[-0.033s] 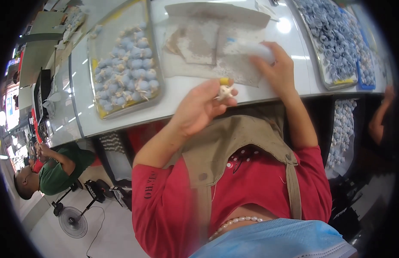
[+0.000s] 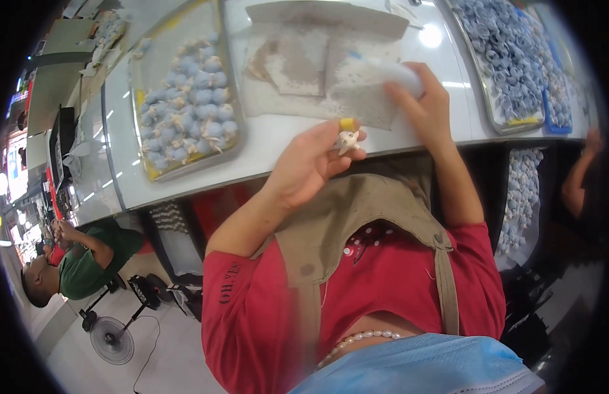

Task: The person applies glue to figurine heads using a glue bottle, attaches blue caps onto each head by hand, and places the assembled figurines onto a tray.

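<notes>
My left hand is closed with its fingertips around a small cream-coloured figurine head with pointed parts, just in front of the table edge. A yellow band wraps one fingertip of that hand. My right hand grips a whitish squeeze bottle, smeared by motion. The bottle's narrow end, with a blue bit near it, points left over a stained sheet of paper or cardboard on the white table.
On the left stands a tray of blue-and-cream figurine pieces. A second tray of blue cup-like parts is at right, beside a small blue tray. Further pieces lie below the table. Two other people and a fan are nearby.
The figurine head has turned slightly between my left fingertips. My right hand and the bottle have shifted a little. The whole view has moved slightly.
</notes>
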Available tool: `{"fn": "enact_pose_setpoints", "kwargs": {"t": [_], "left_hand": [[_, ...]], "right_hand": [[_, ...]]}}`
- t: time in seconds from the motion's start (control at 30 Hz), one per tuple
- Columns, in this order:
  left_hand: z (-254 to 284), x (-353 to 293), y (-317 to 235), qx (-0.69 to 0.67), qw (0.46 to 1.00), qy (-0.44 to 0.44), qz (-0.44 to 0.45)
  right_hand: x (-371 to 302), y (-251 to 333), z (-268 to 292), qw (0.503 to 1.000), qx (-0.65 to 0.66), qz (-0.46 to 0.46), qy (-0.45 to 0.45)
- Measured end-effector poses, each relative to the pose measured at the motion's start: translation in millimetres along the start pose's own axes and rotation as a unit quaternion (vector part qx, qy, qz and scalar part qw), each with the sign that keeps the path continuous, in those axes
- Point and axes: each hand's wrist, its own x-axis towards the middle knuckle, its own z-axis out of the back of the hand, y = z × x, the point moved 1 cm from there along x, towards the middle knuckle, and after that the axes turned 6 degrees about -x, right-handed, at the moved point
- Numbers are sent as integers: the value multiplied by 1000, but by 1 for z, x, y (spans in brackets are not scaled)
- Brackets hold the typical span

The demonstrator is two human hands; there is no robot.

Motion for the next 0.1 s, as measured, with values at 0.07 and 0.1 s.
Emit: {"fn": "enact_pose_setpoints", "kwargs": {"t": [0.07, 0.1], "left_hand": [[-5, 6, 18, 80, 995, -7, -53], [-5, 8, 27, 153, 984, -12, -94]], "right_hand": [[-14, -9, 7, 976, 189, -111, 10], [-24, -20, 10, 960, 250, -129, 10]]}}
